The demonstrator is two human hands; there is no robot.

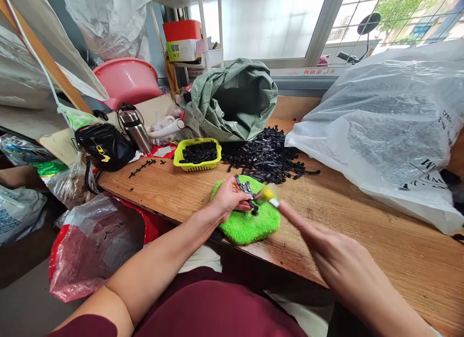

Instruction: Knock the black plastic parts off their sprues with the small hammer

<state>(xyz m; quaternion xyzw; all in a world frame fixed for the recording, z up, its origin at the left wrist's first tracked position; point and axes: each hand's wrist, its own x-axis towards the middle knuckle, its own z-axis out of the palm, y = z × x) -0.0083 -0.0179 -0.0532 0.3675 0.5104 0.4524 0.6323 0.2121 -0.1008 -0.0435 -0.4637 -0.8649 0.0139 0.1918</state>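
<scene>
My left hand (229, 200) is closed around a black jointed plastic piece (247, 188) with light round pins, holding it just over a bright green cloth pad (250, 228). In my right hand (331, 245) is the pale handle of a small hammer (267, 194), its index finger stretched along it. The hammer's head is yellow and smeared by motion. It is close to the right side of the black piece; whether they touch I cannot tell.
Behind the pad lies a heap of black plastic pieces (271, 155), near an open green woven sack (239, 100). A yellow basket (197, 168) holds small black parts. A large translucent bag (380, 129) covers the right. A steel flask (135, 129) and black bag (105, 146) stand left.
</scene>
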